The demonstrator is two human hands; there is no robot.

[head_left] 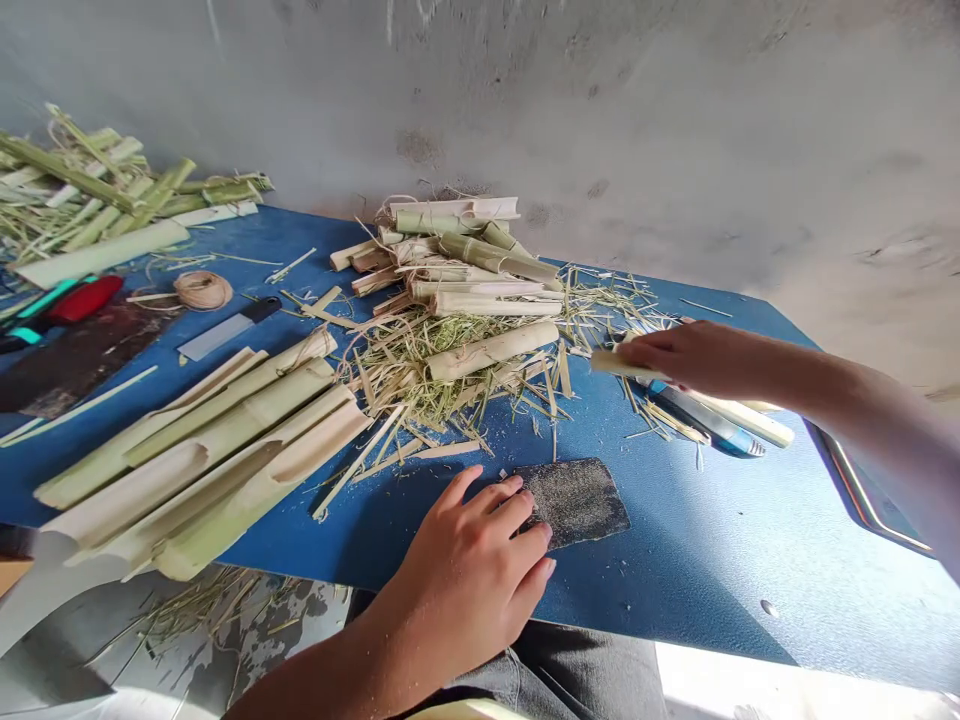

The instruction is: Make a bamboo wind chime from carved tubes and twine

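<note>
My left hand [480, 555] lies on the blue table with its fingers spread, fingertips on the left edge of a dark, dusty sheet of sandpaper [581, 500]. At the right, my right hand [675, 350] has its fingers closed on a short pale bamboo piece [611, 362], whose end sticks out to the left. Just below that hand, a blue and black tool [709, 420], perhaps a utility knife, lies among pale bamboo sticks [757, 422]. My palm and wrist hide part of this group.
Split bamboo pieces [495, 265] are heaped over thin shavings [405, 370] at the back middle. Long bamboo halves [202, 450] lie at left. Behind them are a twine ball [202, 290], a flat blade [217, 335] and a red-handled tool [86, 300]. A phone-like device [862, 490] sits at right.
</note>
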